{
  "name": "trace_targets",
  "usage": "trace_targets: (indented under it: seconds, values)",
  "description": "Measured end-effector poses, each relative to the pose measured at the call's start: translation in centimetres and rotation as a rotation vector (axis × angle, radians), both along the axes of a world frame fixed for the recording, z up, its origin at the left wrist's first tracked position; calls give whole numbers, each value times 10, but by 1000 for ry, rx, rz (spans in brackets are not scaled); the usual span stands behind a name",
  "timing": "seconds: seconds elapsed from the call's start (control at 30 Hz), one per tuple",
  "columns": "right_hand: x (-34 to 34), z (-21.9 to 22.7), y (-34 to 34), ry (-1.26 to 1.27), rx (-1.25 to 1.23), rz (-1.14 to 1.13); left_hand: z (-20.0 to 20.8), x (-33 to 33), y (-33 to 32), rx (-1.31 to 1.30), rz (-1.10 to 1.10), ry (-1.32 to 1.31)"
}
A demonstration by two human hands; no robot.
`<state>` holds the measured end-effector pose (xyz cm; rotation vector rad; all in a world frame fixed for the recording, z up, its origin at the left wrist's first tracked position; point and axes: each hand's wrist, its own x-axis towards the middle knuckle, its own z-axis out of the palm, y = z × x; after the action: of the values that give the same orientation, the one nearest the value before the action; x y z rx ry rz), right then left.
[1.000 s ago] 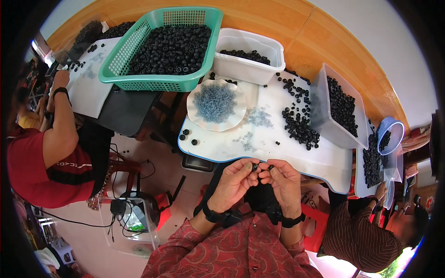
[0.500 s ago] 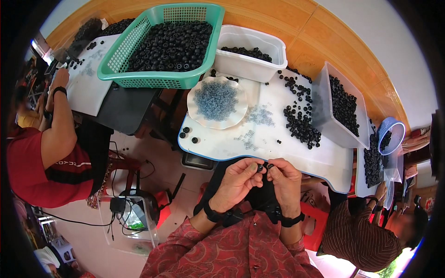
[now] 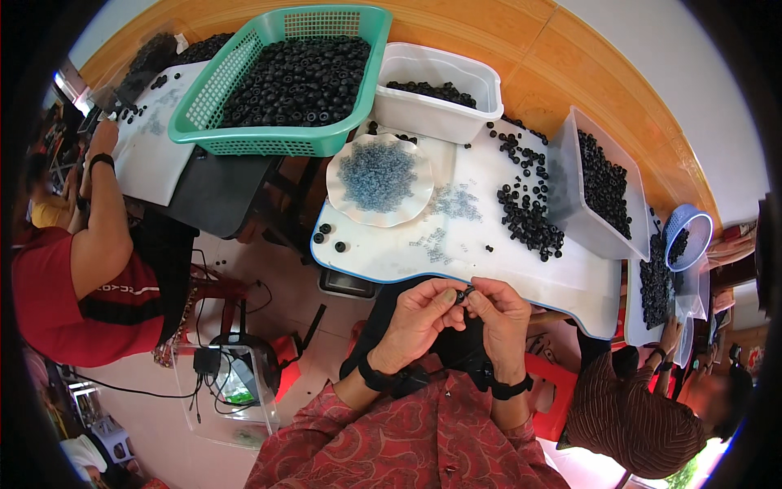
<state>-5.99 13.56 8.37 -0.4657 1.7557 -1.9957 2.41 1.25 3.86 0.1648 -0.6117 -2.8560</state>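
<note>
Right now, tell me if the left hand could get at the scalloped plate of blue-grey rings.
Probably yes. The left hand pinches a small black part with the right hand at the white board's near edge. The scalloped plate lies straight ahead, with only scattered rings between.

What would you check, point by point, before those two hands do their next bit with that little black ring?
1. Ring held: ok. The small black ring is pinched between the left hand and right hand.
2. Clear bead fitted in the ring: cannot tell, too small.
3. Bead supply: ok. The scalloped plate holds a heap of clear beads.
4. Ring supply: ok. Loose rings lie on the white table, more in the green basket.
5. Working room: ok. The red-shirted person sits well to the left, apart from both hands.
</note>
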Motion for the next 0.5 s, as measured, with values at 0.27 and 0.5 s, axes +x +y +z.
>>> trace_targets:
  seconds: [0.27, 0.5]
  values:
    - [4, 5, -3, 77, 139, -24, -3, 0, 0, -29, 14, -14]
    - [5, 5, -3, 56, 158, -6, -2, 2, -3, -38, 12, -32]
